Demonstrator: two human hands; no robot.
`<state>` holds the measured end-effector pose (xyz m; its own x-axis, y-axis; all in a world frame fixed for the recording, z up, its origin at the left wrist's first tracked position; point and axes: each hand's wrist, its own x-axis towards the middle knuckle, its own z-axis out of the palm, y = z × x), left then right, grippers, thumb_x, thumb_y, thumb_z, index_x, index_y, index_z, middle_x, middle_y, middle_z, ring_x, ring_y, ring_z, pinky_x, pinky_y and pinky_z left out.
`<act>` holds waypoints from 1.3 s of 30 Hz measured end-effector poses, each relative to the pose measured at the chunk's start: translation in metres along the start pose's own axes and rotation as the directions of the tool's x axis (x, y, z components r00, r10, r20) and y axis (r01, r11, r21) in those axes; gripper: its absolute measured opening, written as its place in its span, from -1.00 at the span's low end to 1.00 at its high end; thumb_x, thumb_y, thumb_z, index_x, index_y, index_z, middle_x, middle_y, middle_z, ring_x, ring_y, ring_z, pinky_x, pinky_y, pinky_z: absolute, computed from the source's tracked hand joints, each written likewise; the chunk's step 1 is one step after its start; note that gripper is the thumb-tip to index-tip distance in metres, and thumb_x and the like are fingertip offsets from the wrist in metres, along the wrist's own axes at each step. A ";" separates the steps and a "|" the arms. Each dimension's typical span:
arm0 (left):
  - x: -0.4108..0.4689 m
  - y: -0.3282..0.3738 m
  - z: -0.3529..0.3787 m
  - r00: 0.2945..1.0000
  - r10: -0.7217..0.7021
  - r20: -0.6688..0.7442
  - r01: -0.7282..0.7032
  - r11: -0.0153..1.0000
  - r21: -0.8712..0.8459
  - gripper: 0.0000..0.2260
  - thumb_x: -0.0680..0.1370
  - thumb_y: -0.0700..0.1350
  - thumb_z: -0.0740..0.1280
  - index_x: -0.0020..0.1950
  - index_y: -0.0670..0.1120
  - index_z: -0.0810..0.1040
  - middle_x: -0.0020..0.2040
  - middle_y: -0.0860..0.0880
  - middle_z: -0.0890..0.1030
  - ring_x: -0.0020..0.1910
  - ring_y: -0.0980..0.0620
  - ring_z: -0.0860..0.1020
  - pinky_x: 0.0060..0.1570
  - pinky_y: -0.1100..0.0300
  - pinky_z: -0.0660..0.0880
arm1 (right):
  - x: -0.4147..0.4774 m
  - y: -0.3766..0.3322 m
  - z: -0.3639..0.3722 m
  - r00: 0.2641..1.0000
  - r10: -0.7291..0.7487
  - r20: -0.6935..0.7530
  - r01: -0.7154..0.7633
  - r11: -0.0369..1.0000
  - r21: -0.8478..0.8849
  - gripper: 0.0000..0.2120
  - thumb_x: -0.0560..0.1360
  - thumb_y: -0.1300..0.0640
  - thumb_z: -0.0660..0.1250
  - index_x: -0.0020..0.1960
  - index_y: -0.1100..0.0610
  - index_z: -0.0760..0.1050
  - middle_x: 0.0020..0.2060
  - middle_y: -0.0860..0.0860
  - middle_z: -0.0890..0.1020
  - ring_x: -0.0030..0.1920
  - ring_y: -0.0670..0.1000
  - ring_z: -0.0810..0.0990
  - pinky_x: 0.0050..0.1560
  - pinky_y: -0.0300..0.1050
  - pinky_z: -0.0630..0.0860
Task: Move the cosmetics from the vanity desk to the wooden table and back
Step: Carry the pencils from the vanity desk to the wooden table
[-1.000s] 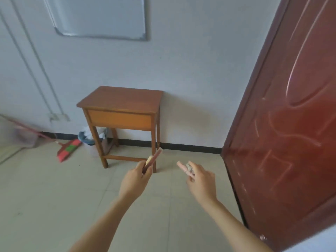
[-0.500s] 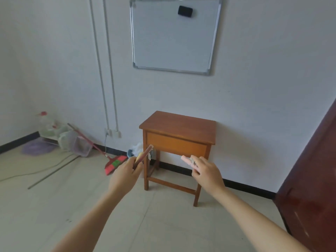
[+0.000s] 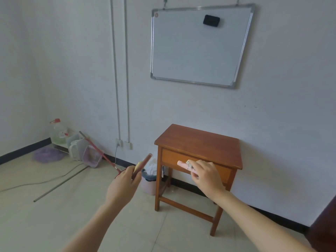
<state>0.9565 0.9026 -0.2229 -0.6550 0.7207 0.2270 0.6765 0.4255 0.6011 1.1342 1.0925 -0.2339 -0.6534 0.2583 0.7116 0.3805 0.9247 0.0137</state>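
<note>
Two bare hands are out in front, and each one is carrying something. The left hand (image 3: 123,184) has its fingers curled round a slim reddish-brown stick (image 3: 143,163). The stick is smooth and straight, and it slants up and away from the knuckles. A yellow piece (image 3: 138,164) is tucked against the stick, right at the fingertips, though I cannot make out its shape.

The right hand (image 3: 207,176) is palm down and pinches one pink tube (image 3: 182,164). The tube is rounded and matt, and it pokes out sideways past the fingers towards the left hand. A small grey item (image 3: 190,163) is bunched on top of the tube at the fingertips, too small to tell what it is. That makes four cosmetics by my count, two to a hand.

There is one wooden table (image 3: 198,142), straight beyond the right hand and against the wall. It has a flat polished brown top, a paler apron panel that the pink tube overlaps in view, and square legs joined by a low rail. None of the cosmetics touches the table.

Above the right hand hangs one metal-framed whiteboard (image 3: 198,48) with one black eraser (image 3: 211,20) stuck on it. Just past the left hand's stick stands one pale pink bin (image 3: 149,187). Further out on that side are a red-handled broom (image 3: 99,151) and two white conduits (image 3: 116,70) running up the wall.
</note>
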 end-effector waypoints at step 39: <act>0.500 -0.137 0.119 0.941 0.181 0.285 -0.154 0.981 -0.115 -0.77 0.60 0.03 0.09 -0.15 -0.07 0.37 -0.40 0.03 0.41 -0.48 0.10 0.36 -0.48 0.22 0.27 | 0.244 0.116 0.308 0.953 0.233 0.196 -0.174 0.946 -0.275 -0.64 0.17 0.37 0.48 -0.05 0.20 0.58 -0.36 -0.03 0.56 -0.44 -0.04 0.46 -0.40 -0.25 0.30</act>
<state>0.5766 1.2697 -0.2827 -0.3978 0.9116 0.1041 0.7261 0.2434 0.6431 0.8173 1.3489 -0.2756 -0.6621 0.5158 0.5438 0.6536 0.7524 0.0821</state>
